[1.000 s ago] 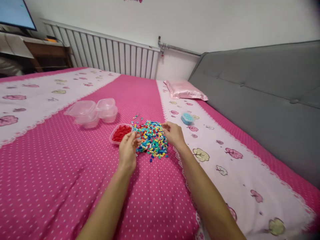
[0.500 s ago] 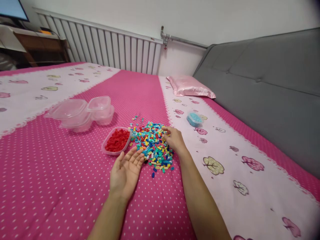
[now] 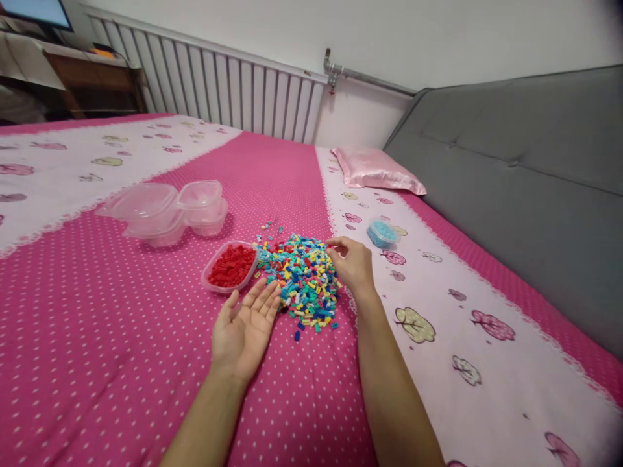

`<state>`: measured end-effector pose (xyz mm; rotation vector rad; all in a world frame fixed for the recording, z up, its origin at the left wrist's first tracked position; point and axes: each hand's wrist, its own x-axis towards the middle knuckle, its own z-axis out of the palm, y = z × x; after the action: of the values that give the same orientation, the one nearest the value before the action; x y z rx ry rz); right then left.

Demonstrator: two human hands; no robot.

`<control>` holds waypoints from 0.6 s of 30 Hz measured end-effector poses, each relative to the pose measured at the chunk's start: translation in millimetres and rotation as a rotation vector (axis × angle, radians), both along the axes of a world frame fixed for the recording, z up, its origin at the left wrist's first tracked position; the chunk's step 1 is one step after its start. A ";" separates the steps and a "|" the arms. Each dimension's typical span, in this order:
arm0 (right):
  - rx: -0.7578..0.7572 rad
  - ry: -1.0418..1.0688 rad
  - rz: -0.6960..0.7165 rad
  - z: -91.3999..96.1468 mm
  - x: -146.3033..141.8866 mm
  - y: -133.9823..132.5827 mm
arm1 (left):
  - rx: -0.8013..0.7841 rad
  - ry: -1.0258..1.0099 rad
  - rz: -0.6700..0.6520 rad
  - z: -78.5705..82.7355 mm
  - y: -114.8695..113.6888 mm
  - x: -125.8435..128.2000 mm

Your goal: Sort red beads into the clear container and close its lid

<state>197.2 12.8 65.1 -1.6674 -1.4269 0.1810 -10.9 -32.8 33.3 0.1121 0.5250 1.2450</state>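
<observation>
Red pieces (image 3: pixel 232 264) fill the clear tub (image 3: pixel 206 280) just left of the mixed heap of small bricks (image 3: pixel 311 279), which lies on the pink bed cover (image 3: pixel 302 402) between and ahead of the two hands. The right hand (image 3: pixel 354 264) reaches to the heap's right edge with fingers bent; whether its grip has a brick pinched, I cannot tell. The left hand (image 3: pixel 246 331) lies palm up near the tub's front edge, its grip released, with nothing visible on the palm. Picking by colour seems the step in hand, and it should go best by taking bricks from the heap's rim with thumb and fingertip, gathering a few in the waiting palm, and checking their shade before tipping them out low over a tub. Counting up: two hands, one heap, one tub of red, one tub of light blue (image 3: pixel 390 244) farther off to the right, two stacks of clear containers (image 3: pixel 200 194) at the left, and one pillow (image 3: pixel 377 170). The bricks themselves are too many and too small to count.
</observation>
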 end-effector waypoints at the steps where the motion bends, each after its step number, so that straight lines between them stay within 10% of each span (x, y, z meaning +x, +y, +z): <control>1: 0.033 0.053 0.040 7.8 -1.9 -4.6 | 0.012 -0.008 -0.007 -0.3 -0.4 -0.1; 11: -0.069 0.034 0.770 38.6 -56.2 -36.2 | 0.135 -0.190 -0.192 -2.0 -5.3 -4.3; 18: -0.031 -0.006 0.490 25.5 -43.5 -23.3 | 0.148 -0.189 -0.187 -2.1 -4.9 -6.3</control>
<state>153.7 -10.5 90.6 -1.3141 -1.8252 0.4729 -17.2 -37.7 31.2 0.1630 0.2521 1.0977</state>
